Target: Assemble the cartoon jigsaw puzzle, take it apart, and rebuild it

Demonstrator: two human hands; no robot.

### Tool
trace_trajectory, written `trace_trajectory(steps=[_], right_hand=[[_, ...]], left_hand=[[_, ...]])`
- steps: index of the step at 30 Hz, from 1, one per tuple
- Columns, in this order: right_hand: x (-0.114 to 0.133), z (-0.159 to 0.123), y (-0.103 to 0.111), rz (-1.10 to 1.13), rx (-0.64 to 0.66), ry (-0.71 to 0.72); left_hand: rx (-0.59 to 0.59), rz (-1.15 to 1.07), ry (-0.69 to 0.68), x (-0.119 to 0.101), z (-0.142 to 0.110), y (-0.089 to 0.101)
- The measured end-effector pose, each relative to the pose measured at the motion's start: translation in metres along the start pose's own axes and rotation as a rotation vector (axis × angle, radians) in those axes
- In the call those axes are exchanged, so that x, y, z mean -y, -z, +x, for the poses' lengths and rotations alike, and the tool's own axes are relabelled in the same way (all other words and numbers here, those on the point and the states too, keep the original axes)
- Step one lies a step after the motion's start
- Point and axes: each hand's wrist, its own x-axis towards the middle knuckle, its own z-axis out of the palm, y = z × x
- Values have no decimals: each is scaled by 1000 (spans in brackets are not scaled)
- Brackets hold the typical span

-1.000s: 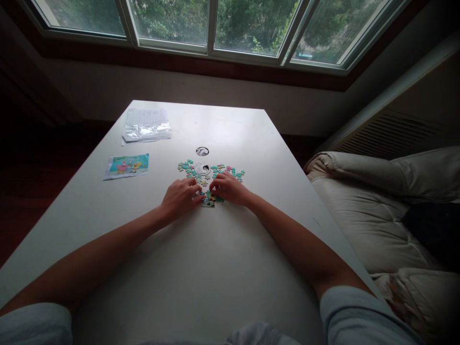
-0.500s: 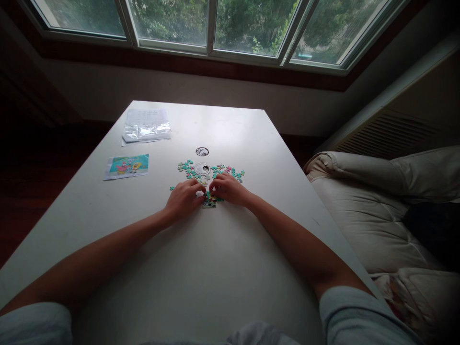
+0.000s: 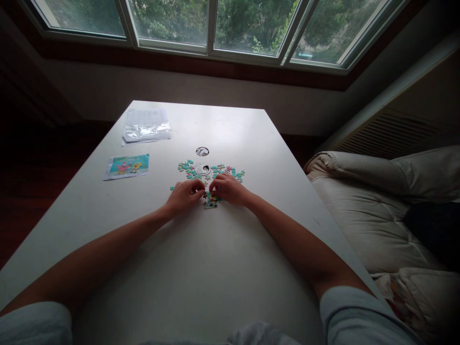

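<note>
A small joined section of jigsaw puzzle [image 3: 211,205] lies on the white table [image 3: 201,268] between my hands. My left hand [image 3: 185,193] is at its left side, thumb and index finger pinched around a jigsaw piece [image 3: 204,195], too small to make out well. My right hand [image 3: 230,188] rests over the section's right side, its curled fingers on the joined pieces. Loose teal and pink jigsaw pieces [image 3: 187,167] are scattered just beyond both hands, around a round white disc [image 3: 202,168]. More loose pieces [image 3: 233,171] lie beyond my right hand.
A second round disc [image 3: 202,151] lies farther back. On the left are a printed cartoon picture sheet [image 3: 128,166] and a clear plastic bag over paper [image 3: 146,125]. A padded beige seat [image 3: 359,215] stands along the right, and a window [image 3: 172,24] is ahead.
My left thumb and fingers have drawn slightly back and closed together. The joined puzzle section has shifted a little to the right. My right hand stays nearly still.
</note>
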Motion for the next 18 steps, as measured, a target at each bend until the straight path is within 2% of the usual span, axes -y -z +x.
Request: trace_trajectory(steps=[9,18], right_hand=[[-2,-2,-2,-9,1,4],[2,0,1,5,10,-3]], left_hand=[[5,179,-13,0,0,-2],[-21,159,-8,-2,-1,-7]])
